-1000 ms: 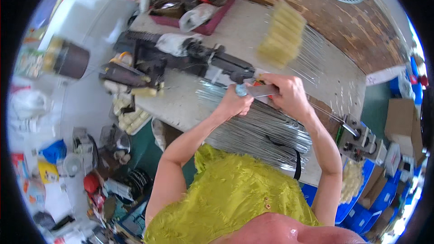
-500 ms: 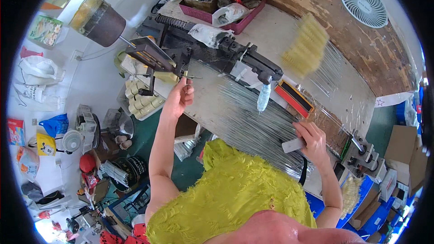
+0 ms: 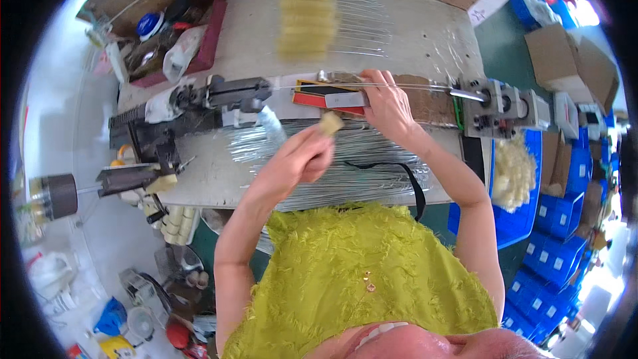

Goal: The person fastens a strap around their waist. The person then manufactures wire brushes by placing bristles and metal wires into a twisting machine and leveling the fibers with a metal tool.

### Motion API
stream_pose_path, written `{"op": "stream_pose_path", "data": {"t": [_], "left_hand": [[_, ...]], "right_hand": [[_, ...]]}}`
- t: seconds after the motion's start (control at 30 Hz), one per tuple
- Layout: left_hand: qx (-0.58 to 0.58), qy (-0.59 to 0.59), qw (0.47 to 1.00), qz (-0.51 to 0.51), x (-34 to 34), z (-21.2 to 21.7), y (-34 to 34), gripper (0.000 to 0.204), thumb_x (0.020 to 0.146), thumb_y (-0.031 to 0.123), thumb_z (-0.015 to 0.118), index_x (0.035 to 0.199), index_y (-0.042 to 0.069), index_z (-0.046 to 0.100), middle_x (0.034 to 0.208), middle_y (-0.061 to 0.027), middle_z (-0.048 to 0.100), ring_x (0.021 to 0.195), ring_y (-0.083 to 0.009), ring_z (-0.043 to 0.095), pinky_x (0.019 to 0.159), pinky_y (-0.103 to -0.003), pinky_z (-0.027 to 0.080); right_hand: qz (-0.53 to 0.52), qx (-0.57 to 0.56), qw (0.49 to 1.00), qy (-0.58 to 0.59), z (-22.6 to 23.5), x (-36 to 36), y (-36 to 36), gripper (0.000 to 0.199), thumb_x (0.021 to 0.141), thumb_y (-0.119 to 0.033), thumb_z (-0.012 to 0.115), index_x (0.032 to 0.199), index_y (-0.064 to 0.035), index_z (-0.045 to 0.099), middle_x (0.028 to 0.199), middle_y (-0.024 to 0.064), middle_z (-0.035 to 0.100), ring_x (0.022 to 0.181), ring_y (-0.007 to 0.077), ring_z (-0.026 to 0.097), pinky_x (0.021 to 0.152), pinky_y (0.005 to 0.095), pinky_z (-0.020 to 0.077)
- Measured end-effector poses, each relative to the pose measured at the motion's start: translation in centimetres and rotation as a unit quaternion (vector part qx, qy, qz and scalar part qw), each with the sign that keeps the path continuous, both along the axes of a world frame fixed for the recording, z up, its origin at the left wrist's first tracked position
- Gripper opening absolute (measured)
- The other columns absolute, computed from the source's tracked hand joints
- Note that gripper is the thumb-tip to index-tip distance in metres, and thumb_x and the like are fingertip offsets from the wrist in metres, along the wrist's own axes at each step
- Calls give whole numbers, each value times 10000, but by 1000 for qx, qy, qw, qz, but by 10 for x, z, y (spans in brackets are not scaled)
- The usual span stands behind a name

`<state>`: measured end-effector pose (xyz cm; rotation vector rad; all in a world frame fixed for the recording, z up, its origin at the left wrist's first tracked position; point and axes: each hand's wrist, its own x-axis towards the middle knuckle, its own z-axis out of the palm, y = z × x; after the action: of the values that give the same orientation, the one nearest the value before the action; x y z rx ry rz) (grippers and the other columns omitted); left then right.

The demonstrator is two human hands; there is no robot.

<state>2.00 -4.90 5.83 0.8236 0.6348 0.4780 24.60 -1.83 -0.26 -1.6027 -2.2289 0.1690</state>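
Note:
My left hand is closed over the middle of the bench, with a small pale yellow bristle tuft between thumb and fingers. To its right, my right hand grips a flat white block that sticks out to the left from under the fingers. The block overlaps a shallow red, black and yellow box. Thin metal wires stretch across by the right fingertips, between a dark clamp on the left and a grey metal chuck unit on the right. Whether the fingers touch the wires I cannot tell.
Many straight metal wires lie along the near bench, with a black strap over them. Yellow bristle brushes lie at the back. A blue bin of bristles stands right; a maroon tray sits back left.
The view has turned right. My left hand has come from the left-hand fixture to the bench middle with the tuft. My right hand, with the white block, has moved up to the stretched wires.

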Motion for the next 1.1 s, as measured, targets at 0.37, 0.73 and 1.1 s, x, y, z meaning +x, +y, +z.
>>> {"op": "stream_pose_path", "data": {"t": [0.37, 0.73, 1.1], "left_hand": [[-271, -28, 954, -128, 158, -11, 63, 229, 949, 151, 349, 723, 121, 374, 574, 68, 288, 442, -24, 226, 388, -180, 184], [-41, 99, 948, 301, 60, -12, 27, 248, 989, 286, 337, 815, 120, 392, 602, 46, 353, 464, -38, 279, 405, -200, 219], [-178, -32, 972, 149, 5, -6, 42, 235, 957, 251, 443, 1021, 35, 507, 677, 19, 467, 518, -54, 358, 446, -202, 281]], "right_hand": [[-95, -217, 961, 142, 64, 109, -120, 319, 692, 10, 552, 1011, -3, 547, 883, 179, 602, 836, 364, 583, 732, 401, 463], [128, -169, 950, 229, 133, 81, -41, 415, 756, 66, 534, 1144, -69, 586, 905, 164, 635, 825, 282, 621, 758, 311, 483], [116, -244, 931, 246, 51, 7, 54, 307, 822, -69, 573, 1126, -75, 611, 782, 100, 622, 690, 134, 545, 668, 288, 461]]}}
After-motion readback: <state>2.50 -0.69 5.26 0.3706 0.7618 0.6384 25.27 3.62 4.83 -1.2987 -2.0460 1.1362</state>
